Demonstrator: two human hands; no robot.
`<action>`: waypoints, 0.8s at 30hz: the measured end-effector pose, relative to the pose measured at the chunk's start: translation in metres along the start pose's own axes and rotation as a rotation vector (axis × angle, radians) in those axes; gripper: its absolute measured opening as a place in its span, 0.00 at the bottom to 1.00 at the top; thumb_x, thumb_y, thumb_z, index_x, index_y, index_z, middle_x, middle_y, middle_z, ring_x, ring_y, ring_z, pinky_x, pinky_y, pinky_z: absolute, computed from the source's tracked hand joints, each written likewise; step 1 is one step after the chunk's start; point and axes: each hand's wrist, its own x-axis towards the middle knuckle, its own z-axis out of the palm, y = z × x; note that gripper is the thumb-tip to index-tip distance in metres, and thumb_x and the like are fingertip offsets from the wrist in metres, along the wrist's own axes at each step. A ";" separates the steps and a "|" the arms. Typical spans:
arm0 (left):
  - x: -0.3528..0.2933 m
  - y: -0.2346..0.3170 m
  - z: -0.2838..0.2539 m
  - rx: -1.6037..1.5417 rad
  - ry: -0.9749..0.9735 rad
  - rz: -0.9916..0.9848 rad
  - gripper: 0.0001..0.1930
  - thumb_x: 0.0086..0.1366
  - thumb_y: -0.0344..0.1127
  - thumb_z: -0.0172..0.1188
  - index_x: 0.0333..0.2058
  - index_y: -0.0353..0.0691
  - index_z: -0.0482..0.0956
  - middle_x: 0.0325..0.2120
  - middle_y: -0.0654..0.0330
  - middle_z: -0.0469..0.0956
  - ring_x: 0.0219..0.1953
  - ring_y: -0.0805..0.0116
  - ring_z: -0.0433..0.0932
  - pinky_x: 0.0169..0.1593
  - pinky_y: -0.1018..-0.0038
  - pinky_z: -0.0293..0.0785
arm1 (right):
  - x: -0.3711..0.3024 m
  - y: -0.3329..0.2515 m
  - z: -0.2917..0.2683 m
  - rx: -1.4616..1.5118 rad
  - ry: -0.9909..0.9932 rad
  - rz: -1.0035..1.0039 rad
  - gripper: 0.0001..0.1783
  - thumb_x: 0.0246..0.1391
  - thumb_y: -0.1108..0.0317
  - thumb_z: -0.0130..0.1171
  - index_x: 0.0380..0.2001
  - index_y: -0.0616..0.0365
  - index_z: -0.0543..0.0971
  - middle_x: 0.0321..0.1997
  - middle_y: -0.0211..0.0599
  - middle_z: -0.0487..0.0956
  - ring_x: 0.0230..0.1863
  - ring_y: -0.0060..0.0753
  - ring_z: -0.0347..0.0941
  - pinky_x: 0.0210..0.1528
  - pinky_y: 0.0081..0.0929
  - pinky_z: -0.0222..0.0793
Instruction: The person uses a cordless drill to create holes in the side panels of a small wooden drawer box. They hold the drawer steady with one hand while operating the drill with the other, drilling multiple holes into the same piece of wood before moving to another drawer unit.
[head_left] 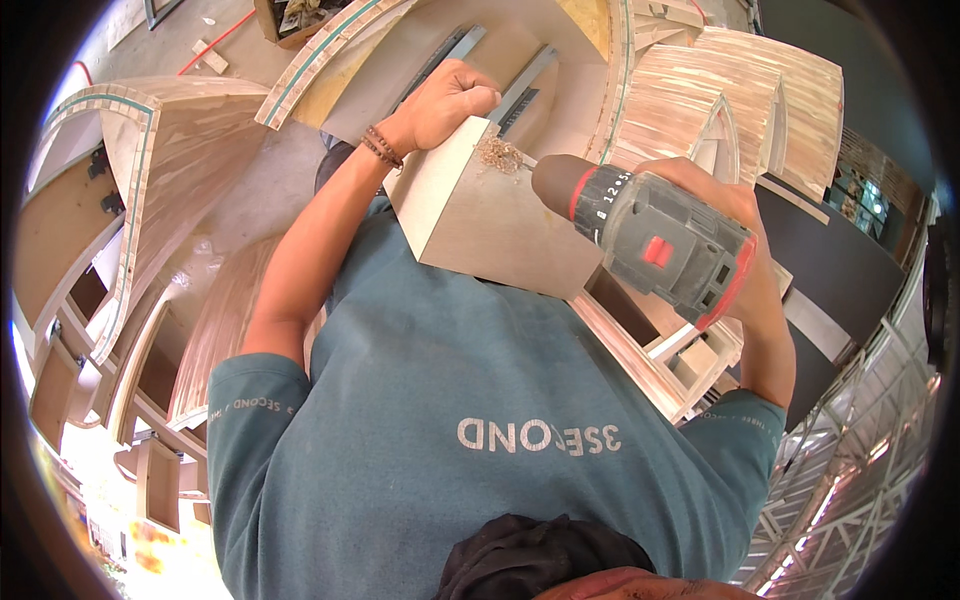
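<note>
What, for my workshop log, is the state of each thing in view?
Wooden piece, littered with shavings near one corner
Shavings, loose, heaped
Drill, held; running or stopped unclear
Right hand, closed around the drill
Left hand, curled; grip unclear
Metal rails, side by side; extension unclear
Curved wooden units, grain showing

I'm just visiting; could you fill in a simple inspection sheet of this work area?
Surface: pale wooden box in front of the person; grey floor at upper left.
Job's things: the box and a grey-and-black drill, its nose toward the box; no bit discernible.
Clutter: wood shavings on the box; a wood offcut on the floor.
Hands: left hand curled at the box's far edge, contents hidden; right hand gripping the drill.
Cables: red cord or hose on the floor; none seen on the drill.
Surroundings: curved wooden furniture on both sides; metal roof framing at lower right.
</note>
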 end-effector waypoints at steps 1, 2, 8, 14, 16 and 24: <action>0.000 -0.001 0.000 0.006 -0.001 0.012 0.20 0.61 0.42 0.50 0.18 0.40 0.53 0.15 0.67 0.49 0.20 0.77 0.49 0.23 0.70 0.48 | 0.000 0.003 0.001 0.012 0.012 -0.010 0.34 0.28 0.67 0.75 0.46 0.62 0.80 0.36 0.38 0.84 0.33 0.38 0.82 0.39 0.26 0.75; 0.000 -0.002 -0.001 0.012 0.001 0.024 0.20 0.61 0.42 0.50 0.18 0.40 0.53 0.16 0.66 0.49 0.20 0.77 0.49 0.23 0.70 0.48 | 0.000 0.007 0.003 0.025 0.023 -0.022 0.34 0.28 0.67 0.75 0.46 0.62 0.80 0.36 0.38 0.84 0.33 0.38 0.82 0.39 0.26 0.75; 0.003 0.003 0.000 -0.003 -0.032 0.023 0.19 0.61 0.41 0.49 0.18 0.39 0.53 0.15 0.64 0.49 0.19 0.75 0.49 0.23 0.69 0.48 | -0.006 0.021 0.012 -0.020 0.094 -0.122 0.32 0.28 0.68 0.75 0.44 0.61 0.81 0.36 0.38 0.84 0.33 0.37 0.82 0.38 0.25 0.75; 0.006 -0.022 -0.003 0.150 0.055 0.293 0.19 0.62 0.40 0.49 0.16 0.37 0.56 0.13 0.63 0.52 0.17 0.76 0.51 0.21 0.69 0.49 | -0.002 0.018 0.019 -0.090 0.134 -0.174 0.30 0.30 0.67 0.74 0.43 0.59 0.81 0.34 0.38 0.83 0.29 0.36 0.81 0.35 0.25 0.75; 0.007 -0.019 -0.003 0.120 0.043 0.229 0.19 0.62 0.40 0.49 0.16 0.37 0.57 0.12 0.64 0.54 0.16 0.77 0.52 0.21 0.70 0.50 | -0.005 0.019 0.023 -0.149 0.161 -0.205 0.29 0.31 0.66 0.74 0.43 0.58 0.82 0.33 0.37 0.83 0.28 0.37 0.80 0.34 0.25 0.74; 0.007 -0.006 -0.004 -0.020 -0.003 -0.025 0.21 0.61 0.42 0.51 0.15 0.38 0.56 0.12 0.68 0.53 0.17 0.80 0.53 0.20 0.72 0.50 | -0.009 0.013 0.013 -0.094 0.154 -0.199 0.29 0.32 0.66 0.74 0.44 0.58 0.81 0.33 0.38 0.83 0.27 0.41 0.78 0.33 0.25 0.73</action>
